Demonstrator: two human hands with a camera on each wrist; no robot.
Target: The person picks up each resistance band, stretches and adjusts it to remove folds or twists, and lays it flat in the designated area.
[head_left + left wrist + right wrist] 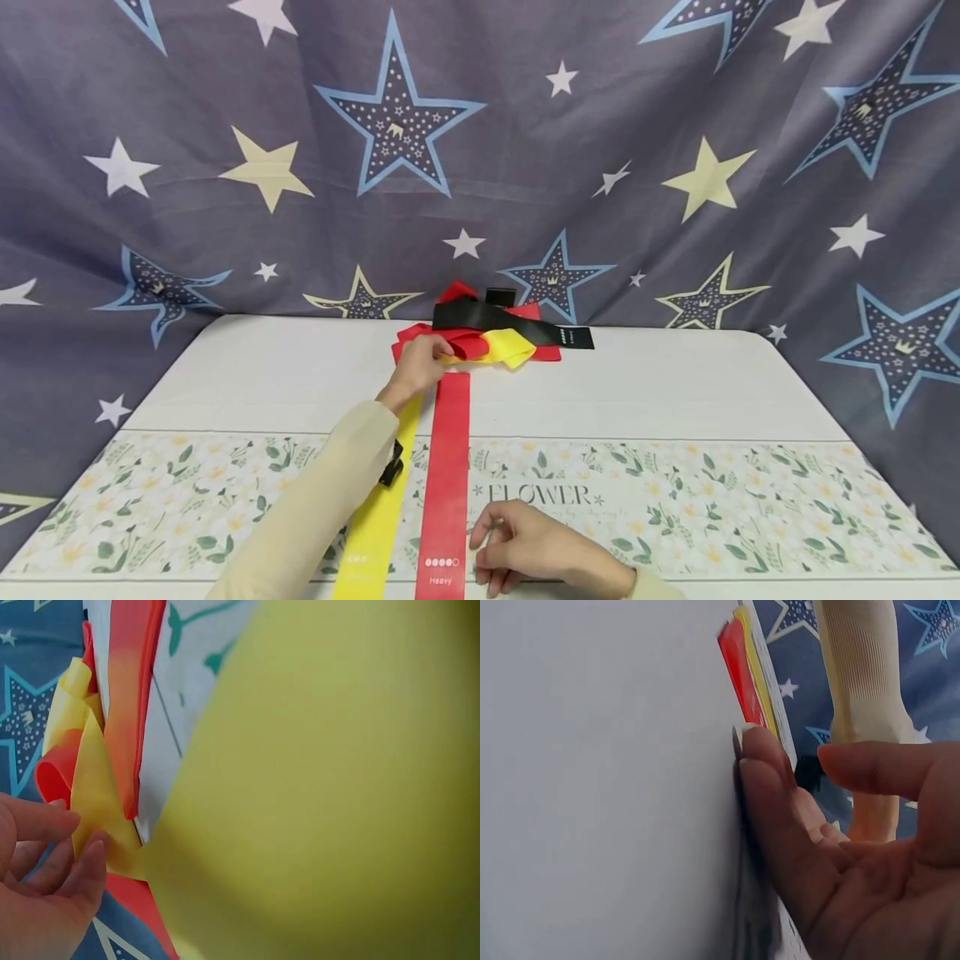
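Two flat bands lie side by side down the middle of the table [675,392], a yellow band [378,508] on the left and a red band [447,475] on the right, the red one printed "Heavy" at its near end. Both run lengthwise from the near edge toward a loose pile of bands [495,333] at the far side, where red, yellow and black strips lie tangled over one another, a black band [517,323] on top.

The left hand [420,362] reaches out to the near edge of that pile, at the far end of the yellow band. In the left wrist view its fingers [82,862] curl against a fold of yellow strip, with a red loop just behind; whether they truly pinch it cannot be told for sure. A cream sleeve [315,500] covers the left arm and crosses over part of the yellow band.

The right hand [525,546] rests on the flowered tablecloth near the front edge, just right of the red band's near end. Its fingers [769,787] lie loosely bent, their tips on the cloth, holding nothing.

A dark blue star-printed curtain [675,125] hangs behind the table.
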